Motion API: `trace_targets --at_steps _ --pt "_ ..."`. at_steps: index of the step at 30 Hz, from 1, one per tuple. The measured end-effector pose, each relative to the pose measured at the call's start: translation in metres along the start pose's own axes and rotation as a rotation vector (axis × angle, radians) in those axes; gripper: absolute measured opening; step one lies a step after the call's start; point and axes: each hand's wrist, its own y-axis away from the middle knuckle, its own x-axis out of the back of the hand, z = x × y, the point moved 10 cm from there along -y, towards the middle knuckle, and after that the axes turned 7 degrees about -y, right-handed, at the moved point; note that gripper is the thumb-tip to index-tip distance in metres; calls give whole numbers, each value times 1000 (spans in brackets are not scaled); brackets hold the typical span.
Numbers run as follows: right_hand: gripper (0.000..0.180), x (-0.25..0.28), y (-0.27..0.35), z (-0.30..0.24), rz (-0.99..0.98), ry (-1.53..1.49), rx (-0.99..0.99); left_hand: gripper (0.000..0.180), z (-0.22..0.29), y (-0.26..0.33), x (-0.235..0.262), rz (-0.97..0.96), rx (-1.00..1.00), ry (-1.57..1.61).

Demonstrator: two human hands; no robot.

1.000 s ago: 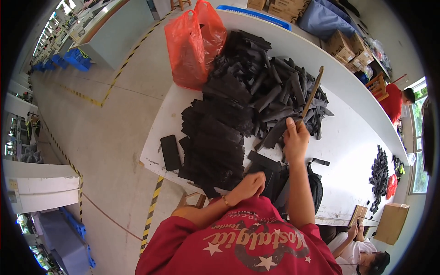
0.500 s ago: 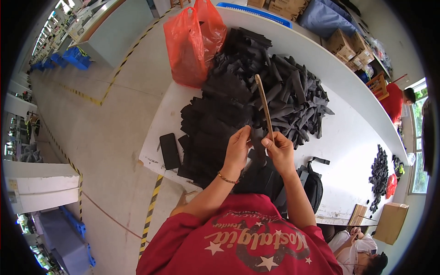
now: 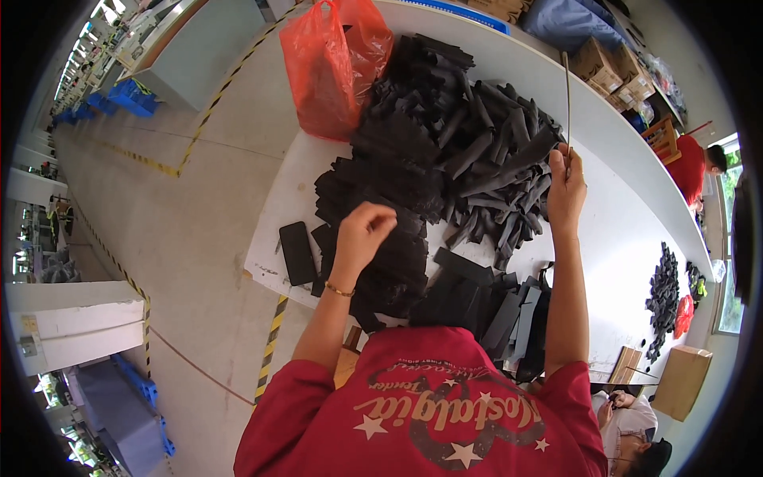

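My right hand (image 3: 567, 191) is closed round a thin wooden stick (image 3: 568, 95), which points up and away from me. Beside its fingers lies the end of a long folded black strip (image 3: 517, 165), on a heap of folded or tube-like black pieces (image 3: 493, 135); whether the hand touches that strip I cannot tell. Over a stack of flat black cloth-like pieces (image 3: 389, 262), my left hand (image 3: 364, 230) has its fingers curled to the thumb. Anything in that pinch is hidden against the black. More dark flat strips (image 3: 505, 318) lie close to my body.
A black phone (image 3: 297, 253) lies at the white table's left edge. Behind the stack stands a red plastic bag (image 3: 326, 87). Along the far side runs a raised white ledge (image 3: 524, 63). A small black heap (image 3: 661, 294) is far right, with a seated person (image 3: 628, 421) nearby.
My hands have moved apart. The right one, with the stick, went right and away from me to the heap's edge; the left went left over the flat stack.
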Motion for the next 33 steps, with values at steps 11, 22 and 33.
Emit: trace_targets --at_steps 11,22,33 --pt "13 -22 160 43 -603 241 32 8 -28 10 -42 -391 -274 -489" --pt "15 -41 173 16 -689 279 333 8 -10 0 -33 -403 -233 -442" --pt "18 -46 175 4 -717 272 354 7 4 4 -36 -412 -275 -426"
